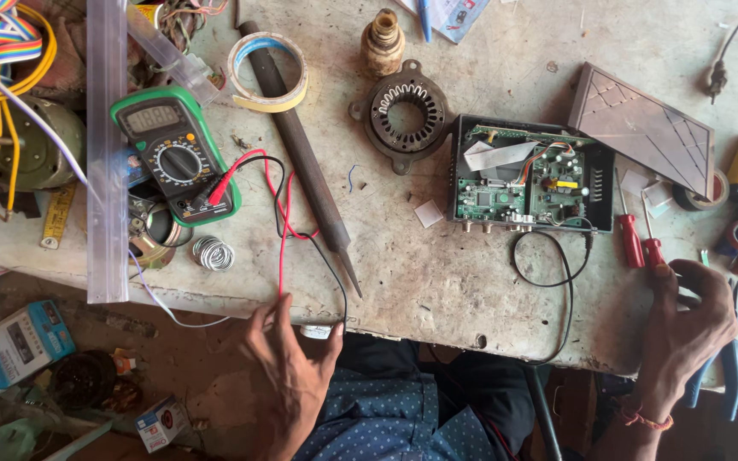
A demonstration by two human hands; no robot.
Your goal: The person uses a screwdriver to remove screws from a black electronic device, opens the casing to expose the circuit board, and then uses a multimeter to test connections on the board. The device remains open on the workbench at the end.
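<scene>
Right hand [685, 329], fingers curled, pinches the red-handled screwdriver [653, 250] at the tabletop [437, 282] front edge, a light, stiff tool best gripped by its handle, while the left hand [288, 367] rests open near the red probe lead [283, 248].

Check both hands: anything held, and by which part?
Right hand: fingertips on the red handle of a screwdriver lying on the bench, not clearly lifted. Left hand holds nothing; it rests at the bench edge by the multimeter leads.
</scene>
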